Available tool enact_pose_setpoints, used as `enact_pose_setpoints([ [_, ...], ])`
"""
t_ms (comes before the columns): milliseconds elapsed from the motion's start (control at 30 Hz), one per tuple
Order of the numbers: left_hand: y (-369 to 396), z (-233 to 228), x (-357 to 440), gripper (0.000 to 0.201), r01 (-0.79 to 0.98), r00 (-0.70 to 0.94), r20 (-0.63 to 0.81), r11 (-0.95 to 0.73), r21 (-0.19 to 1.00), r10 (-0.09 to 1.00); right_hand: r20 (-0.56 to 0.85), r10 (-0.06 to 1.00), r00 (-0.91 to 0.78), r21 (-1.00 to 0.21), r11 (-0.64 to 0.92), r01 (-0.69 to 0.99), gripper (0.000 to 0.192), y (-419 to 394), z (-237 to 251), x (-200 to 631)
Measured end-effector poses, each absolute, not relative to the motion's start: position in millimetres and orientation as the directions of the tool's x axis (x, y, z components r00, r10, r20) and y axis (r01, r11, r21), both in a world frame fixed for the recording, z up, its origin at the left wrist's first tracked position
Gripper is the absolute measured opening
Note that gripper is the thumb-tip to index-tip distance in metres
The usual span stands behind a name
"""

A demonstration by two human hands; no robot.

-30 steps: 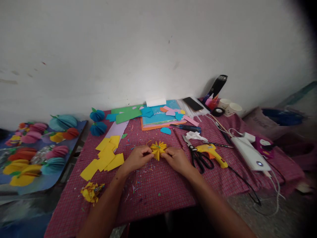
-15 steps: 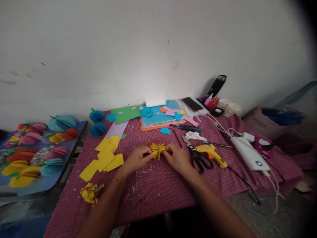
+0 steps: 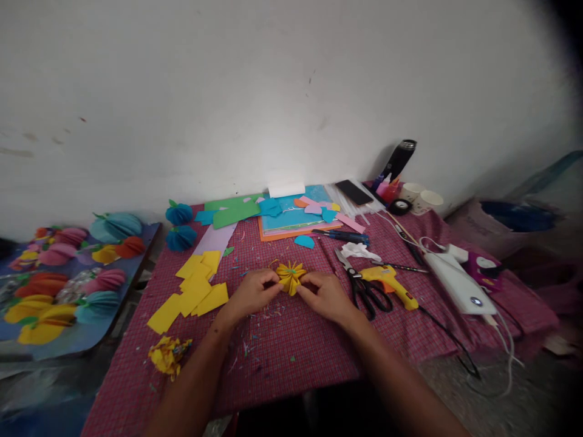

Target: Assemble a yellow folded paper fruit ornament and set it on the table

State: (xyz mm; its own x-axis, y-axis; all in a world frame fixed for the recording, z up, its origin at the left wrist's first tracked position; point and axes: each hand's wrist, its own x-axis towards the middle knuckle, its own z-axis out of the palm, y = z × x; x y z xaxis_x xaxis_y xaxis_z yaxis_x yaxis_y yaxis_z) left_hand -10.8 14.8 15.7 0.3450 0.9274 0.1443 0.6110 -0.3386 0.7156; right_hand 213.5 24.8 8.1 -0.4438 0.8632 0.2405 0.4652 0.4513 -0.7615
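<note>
My left hand (image 3: 252, 293) and my right hand (image 3: 324, 295) both pinch the small yellow folded-paper fan rosette (image 3: 291, 276), one from each side, fingertips closed on its pleats. The rosette sits between my hands, low over the red checked tablecloth (image 3: 282, 352), near the middle of the table. At about three o'clock from it, just beside my right hand, lie the black-handled scissors (image 3: 364, 290), and beyond them the yellow glue gun (image 3: 389, 281). At nine o'clock, a loose pile of yellow paper squares (image 3: 194, 285) lies flat. At about seven o'clock, near the table's front edge, sits a crumpled heap of yellow paper scraps (image 3: 167, 354). At twelve o'clock, against the wall, is a stack of coloured paper sheets (image 3: 291, 215). At ten o'clock stand two blue paper balls (image 3: 179, 226).
</note>
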Motion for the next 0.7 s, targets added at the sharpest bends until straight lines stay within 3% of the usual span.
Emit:
enact_pose_setpoints([
  [333,14.7,18.4,-13.3,0.015,0.622,0.306,0.102,-0.280,0.731,0.947,0.265,0.837,-0.478,-0.713,0.504,0.488,0.028,29.5,-5.1,213.6],
  [500,13.9,7.7,-11.0,0.015,0.696,0.209,0.154,-0.258,0.670,0.966,0.269,0.854,-0.445,-0.703,0.490,0.515,0.031,28.5,-9.6,210.3],
  [700,8.7,8.1,-9.5,0.005,0.574,0.333,0.115,-0.298,0.763,0.936,0.277,0.861,-0.427,-0.660,0.493,0.566,0.031,27.6,-8.9,208.8],
])
